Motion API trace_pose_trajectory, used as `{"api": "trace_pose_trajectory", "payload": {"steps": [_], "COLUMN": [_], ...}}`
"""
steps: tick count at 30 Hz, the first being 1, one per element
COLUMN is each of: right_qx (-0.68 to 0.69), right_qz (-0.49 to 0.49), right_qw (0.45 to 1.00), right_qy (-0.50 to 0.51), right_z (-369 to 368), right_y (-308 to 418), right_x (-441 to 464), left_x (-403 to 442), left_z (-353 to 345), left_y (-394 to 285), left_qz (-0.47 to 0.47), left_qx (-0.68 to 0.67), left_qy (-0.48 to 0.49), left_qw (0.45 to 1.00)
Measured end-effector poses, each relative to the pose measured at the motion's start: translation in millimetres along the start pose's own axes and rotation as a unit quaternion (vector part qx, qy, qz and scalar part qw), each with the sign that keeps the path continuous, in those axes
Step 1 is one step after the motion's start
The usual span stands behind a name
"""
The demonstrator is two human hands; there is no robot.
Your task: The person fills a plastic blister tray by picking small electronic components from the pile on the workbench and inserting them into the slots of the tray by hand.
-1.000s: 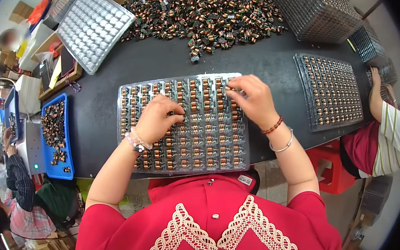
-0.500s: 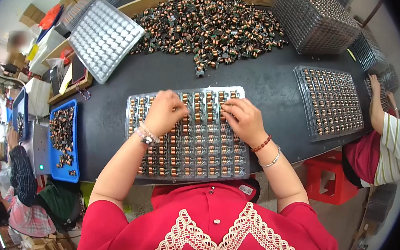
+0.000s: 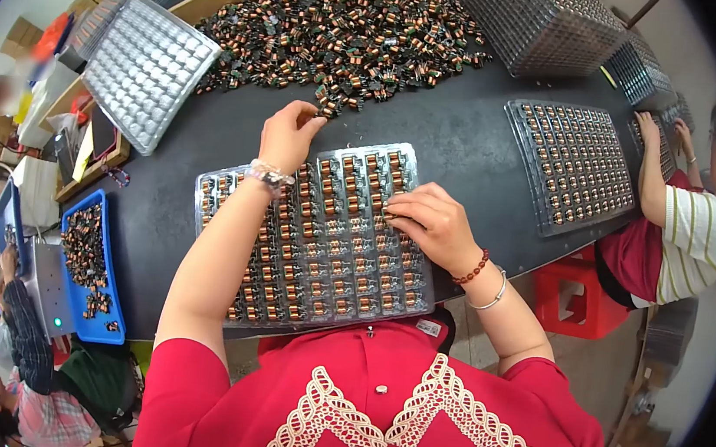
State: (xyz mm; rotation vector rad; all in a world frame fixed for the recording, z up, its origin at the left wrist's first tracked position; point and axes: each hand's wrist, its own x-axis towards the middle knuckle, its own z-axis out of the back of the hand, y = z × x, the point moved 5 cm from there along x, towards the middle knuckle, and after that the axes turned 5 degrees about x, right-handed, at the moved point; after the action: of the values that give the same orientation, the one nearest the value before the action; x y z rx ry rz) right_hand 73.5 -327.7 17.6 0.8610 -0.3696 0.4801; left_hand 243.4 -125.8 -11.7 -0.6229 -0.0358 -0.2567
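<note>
A clear plastic tray (image 3: 340,307) lies in front of me, its pockets holding rows of small copper-wound coils (image 3: 292,274). My left hand (image 3: 289,136) reaches past the tray's far edge, thumb and fingertips pinched on a coil at the near tip of the coil pile (image 3: 342,43). Over the right part of the tray, my right hand (image 3: 436,225) has its thumb and fingers pressed together above a pocket. Whatever lies between those fingertips is hidden.
A second filled tray (image 3: 569,169) lies to the right, beside a seated person (image 3: 682,214). Stacked trays (image 3: 540,29) stand behind it. At left are a tilted white tray (image 3: 149,71) and a blue bin (image 3: 115,307) of coils. A red stool (image 3: 573,294) is below the table edge.
My left hand has moved from above the tray forward to the pile's near tip. My right hand stays over the tray's right part. The whole view has shifted slightly.
</note>
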Motion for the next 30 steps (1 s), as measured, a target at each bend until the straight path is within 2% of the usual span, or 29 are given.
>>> {"api": "trace_pose_trajectory", "payload": {"steps": [2, 3, 5, 7, 9, 11, 14, 22, 25, 30], "right_qx": [0.010, 0.013, 0.016, 0.024, 0.023, 0.022, 0.010, -0.002, 0.020, -0.023], "right_qz": [0.014, 0.017, 0.021, 0.024, 0.045, 0.037, 0.027, 0.013, 0.007, 0.014], "right_qw": [1.000, 1.000, 0.999, 0.999, 0.999, 0.999, 1.000, 1.000, 1.000, 1.000], "right_qy": [0.010, 0.009, 0.025, 0.027, 0.009, -0.002, -0.011, 0.019, 0.007, -0.008], "right_z": [-5, -8, -16, -15, -15, -14, -15, -15, -17, -15], "right_y": [-1, -2, -3, -5, -2, -1, -2, 0, -3, 1], "right_x": [-1, -3, -5, -5, -6, -9, -11, -6, -10, -9], "left_x": [-6, -10, -21, -32, -38, -41, -46, -52, -58, -73], "left_z": [-3, 1, 3, 13, 14, 15, 15, 15, 18, 23], "left_y": [11, 10, 6, -8, -14, -15, -18, -12, -8, -16], "left_qz": [0.040, 0.040, 0.051, 0.068, 0.067, 0.060, 0.080, 0.093, 0.083, 0.088], "left_qx": [-0.199, -0.196, -0.293, -0.273, -0.315, -0.309, -0.374, -0.347, -0.358, -0.364], "left_qy": [0.029, 0.026, 0.030, 0.045, 0.068, 0.084, 0.088, 0.101, 0.098, 0.119], "left_qw": [0.979, 0.979, 0.954, 0.959, 0.944, 0.945, 0.920, 0.928, 0.925, 0.919]}}
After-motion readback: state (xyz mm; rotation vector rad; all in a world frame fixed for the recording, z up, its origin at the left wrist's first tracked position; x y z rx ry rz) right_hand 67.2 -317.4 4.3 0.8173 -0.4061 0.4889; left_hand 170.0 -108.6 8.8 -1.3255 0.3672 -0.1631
